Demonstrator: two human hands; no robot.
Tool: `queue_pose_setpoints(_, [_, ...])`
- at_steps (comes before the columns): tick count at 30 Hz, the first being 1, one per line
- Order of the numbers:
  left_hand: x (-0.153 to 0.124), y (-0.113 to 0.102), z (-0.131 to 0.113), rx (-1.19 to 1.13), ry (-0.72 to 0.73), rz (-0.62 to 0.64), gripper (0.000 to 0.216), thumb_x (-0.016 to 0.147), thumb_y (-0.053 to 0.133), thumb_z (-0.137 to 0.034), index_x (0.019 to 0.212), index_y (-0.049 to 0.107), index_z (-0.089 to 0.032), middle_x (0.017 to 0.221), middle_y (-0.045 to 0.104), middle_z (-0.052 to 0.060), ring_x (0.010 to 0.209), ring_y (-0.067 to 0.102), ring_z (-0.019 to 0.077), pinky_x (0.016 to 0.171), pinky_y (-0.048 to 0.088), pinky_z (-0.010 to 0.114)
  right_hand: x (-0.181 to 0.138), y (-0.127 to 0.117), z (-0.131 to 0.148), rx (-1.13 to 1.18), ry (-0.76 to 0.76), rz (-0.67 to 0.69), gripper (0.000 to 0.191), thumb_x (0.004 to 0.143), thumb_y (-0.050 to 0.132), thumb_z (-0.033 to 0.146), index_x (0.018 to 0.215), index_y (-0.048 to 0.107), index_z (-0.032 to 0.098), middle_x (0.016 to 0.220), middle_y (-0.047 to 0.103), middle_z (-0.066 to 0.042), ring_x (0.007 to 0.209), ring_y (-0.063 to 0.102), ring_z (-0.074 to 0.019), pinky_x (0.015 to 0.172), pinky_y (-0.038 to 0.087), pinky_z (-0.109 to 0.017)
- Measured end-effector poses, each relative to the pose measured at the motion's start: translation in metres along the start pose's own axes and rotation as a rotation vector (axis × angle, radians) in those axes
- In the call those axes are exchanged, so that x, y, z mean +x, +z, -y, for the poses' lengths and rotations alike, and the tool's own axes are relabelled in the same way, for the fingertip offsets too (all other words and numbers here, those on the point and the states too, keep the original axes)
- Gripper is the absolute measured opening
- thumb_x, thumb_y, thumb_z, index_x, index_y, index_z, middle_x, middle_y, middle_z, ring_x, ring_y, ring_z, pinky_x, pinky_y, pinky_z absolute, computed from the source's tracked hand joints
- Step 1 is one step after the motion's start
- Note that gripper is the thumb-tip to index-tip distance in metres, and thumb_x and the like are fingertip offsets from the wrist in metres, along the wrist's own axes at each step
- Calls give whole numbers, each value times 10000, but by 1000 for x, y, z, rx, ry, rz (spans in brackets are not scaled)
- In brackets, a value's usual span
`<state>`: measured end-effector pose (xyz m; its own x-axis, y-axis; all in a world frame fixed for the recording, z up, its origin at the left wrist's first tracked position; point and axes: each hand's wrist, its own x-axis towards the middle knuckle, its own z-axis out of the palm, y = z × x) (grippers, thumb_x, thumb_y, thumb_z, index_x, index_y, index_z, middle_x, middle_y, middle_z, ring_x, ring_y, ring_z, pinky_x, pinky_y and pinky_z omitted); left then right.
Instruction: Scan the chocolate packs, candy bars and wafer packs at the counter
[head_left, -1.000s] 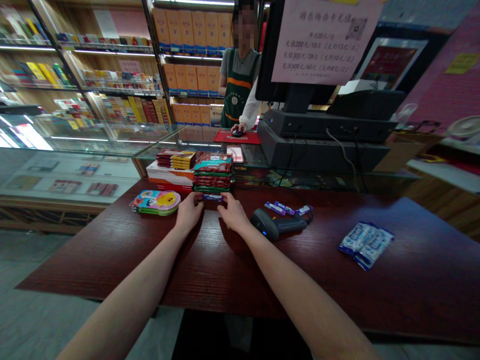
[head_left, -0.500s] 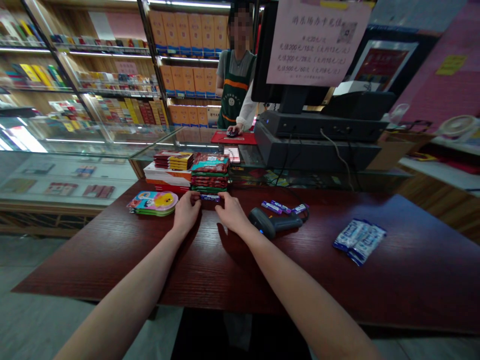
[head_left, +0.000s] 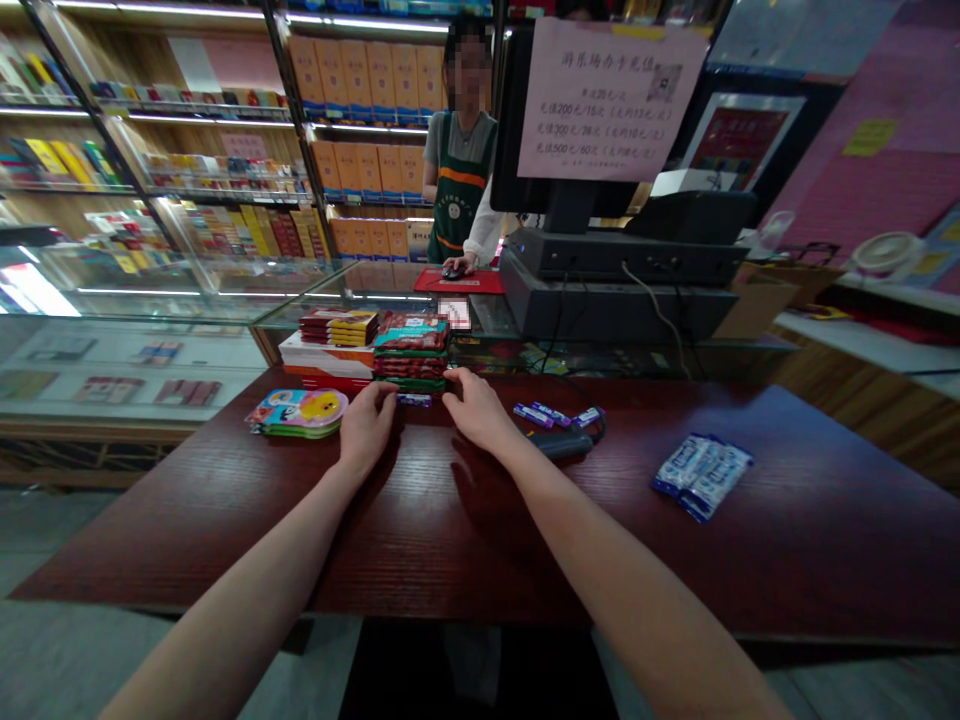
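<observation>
Before the bagged stack [head_left: 411,350], 1 purple pack [head_left: 415,400] sits placed; 3 packs [head_left: 551,414] lie loose. Right hand [head_left: 480,410] is released; left hand [head_left: 365,430], indeterminable.

There are four purple packs [head_left: 414,400], one scanner [head_left: 564,444], one mouse [head_left: 453,272] and at least two blue-and-white packets [head_left: 714,480].

their left hand [head_left: 366,432] was bare, their right hand [head_left: 480,410] was bare too, their forearms [head_left: 300,558] were uncovered, their pants [head_left: 397,672] looked black
</observation>
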<state>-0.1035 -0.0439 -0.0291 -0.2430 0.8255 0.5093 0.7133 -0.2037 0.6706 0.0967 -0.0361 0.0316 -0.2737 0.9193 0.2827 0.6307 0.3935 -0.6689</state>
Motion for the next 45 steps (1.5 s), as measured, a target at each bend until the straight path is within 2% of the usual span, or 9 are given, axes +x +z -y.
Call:
queue_pose_setpoints(9, [4, 5, -19, -14, 119, 68, 217, 919, 521, -323, 1031, 675, -220, 1003, 743, 36, 919, 692, 204, 872, 521, 322, -10, -41, -27, -40, 32, -54, 373, 906, 518, 103, 1257, 630, 162, 1289, 678, -88, 1222, 589, -215, 1108, 403, -382])
queue_pose_setpoints(17, [10, 26, -42, -75, 181, 174, 224, 936, 518, -339, 1059, 671, -231, 1053, 743, 31, 900, 695, 186, 884, 536, 316, -22, -68, -63, -27, 138, -106, 370, 900, 535, 125, 1241, 649, 210, 1224, 708, -61, 1135, 645, -209, 1057, 458, -384])
queue_pose_setpoints(21, [12, 37, -55, -107, 210, 229, 252, 941, 511, -348, 1093, 671, -228, 1065, 741, 37, 909, 695, 183, 902, 542, 323, -25, -77, -89, -10, 126, -150, 359, 886, 535, 102, 1210, 656, 198, 1265, 700, -75, 1187, 638, -210, 1078, 456, -391])
queue_pose_setpoints(26, [15, 53, -69, -142, 234, 304, 273, 928, 521, -308, 1143, 670, -229, 1066, 740, 35, 928, 693, 181, 927, 543, 329, -29, -88, -116, -2, 162, -178, 347, 883, 542, 113, 1191, 664, 215, 1220, 722, -71, 1165, 663, -201, 1060, 480, -395])
queue_pose_setpoints(33, [20, 80, -76, -172, 302, 392, 301, 928, 518, -277, 1184, 666, -221, 1107, 723, 50, 952, 685, 182, 914, 540, 331, -33, -99, -144, 9, 175, -211, 344, 879, 533, 97, 1179, 674, 189, 1207, 729, -88, 1144, 676, -192, 1048, 491, -375])
queue_pose_setpoints(39, [25, 103, -80, -156, 381, 495, 333, 942, 513, -277, 1243, 649, -239, 1117, 704, 54, 1030, 662, 202, 960, 524, 364, -39, -103, -162, -19, 187, -213, 342, 879, 531, 88, 1154, 691, 214, 1182, 741, -56, 1126, 684, -177, 1038, 496, -360])
queue_pose_setpoints(45, [32, 124, -81, -132, 477, 595, 337, 935, 566, -260, 1257, 667, -266, 1197, 686, 60, 1083, 653, 210, 1000, 513, 374, -45, -106, -164, -126, 206, -152, 290, 870, 597, 126, 1110, 719, 235, 1128, 757, -35, 1080, 683, -203, 1008, 493, -374])
